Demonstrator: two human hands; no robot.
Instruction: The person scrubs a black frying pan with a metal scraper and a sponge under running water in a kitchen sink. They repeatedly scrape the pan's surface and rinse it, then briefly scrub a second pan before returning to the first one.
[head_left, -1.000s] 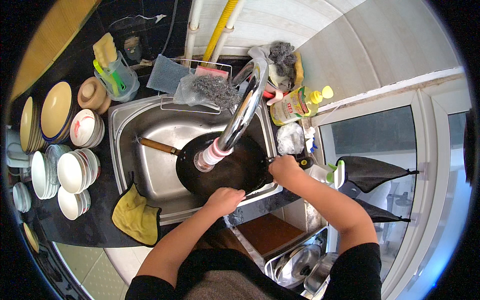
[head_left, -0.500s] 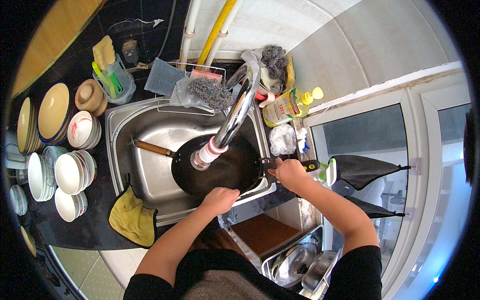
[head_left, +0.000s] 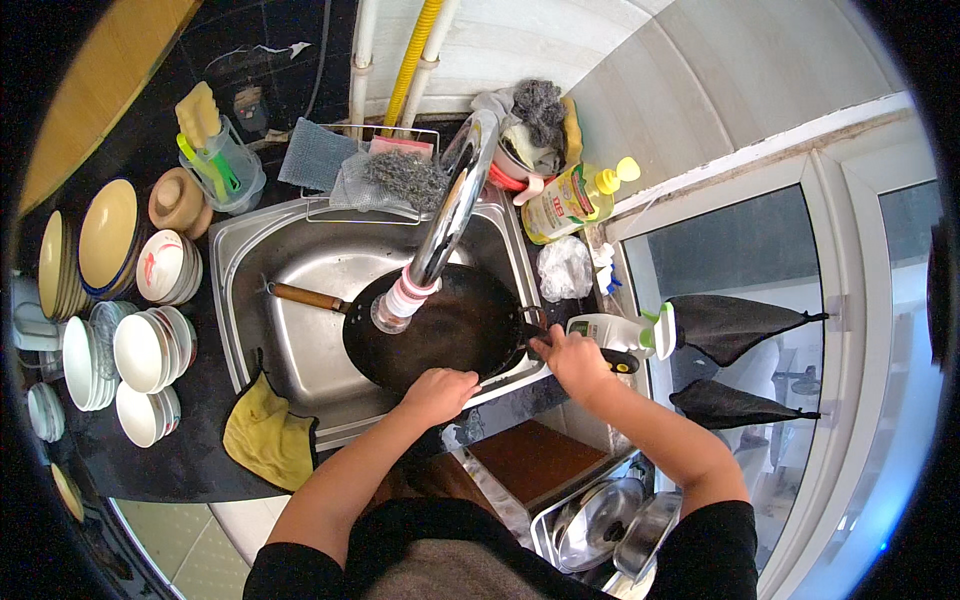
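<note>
A black wok (head_left: 440, 330) lies in the steel sink (head_left: 262, 262), its wooden handle (head_left: 305, 297) pointing left. My left hand (head_left: 437, 392) rests on the wok's near rim with fingers curled; whether it holds something is hidden. My right hand (head_left: 572, 362) grips the wok's black side handle (head_left: 618, 360) at the sink's right edge. The chrome tap (head_left: 450, 215) with a white nozzle hangs over the wok.
Stacks of white bowls (head_left: 135, 350) and plates (head_left: 100, 235) fill the dark counter at left. A yellow cloth (head_left: 265, 440) hangs over the sink's front edge. A dish soap bottle (head_left: 570, 200), scourers (head_left: 400, 178) and a white spray bottle (head_left: 625, 330) stand behind and right. Steel pots (head_left: 610, 520) sit below.
My right hand has slid rightward along the sink edge onto the black side handle. My left hand stays on the wok's near rim.
</note>
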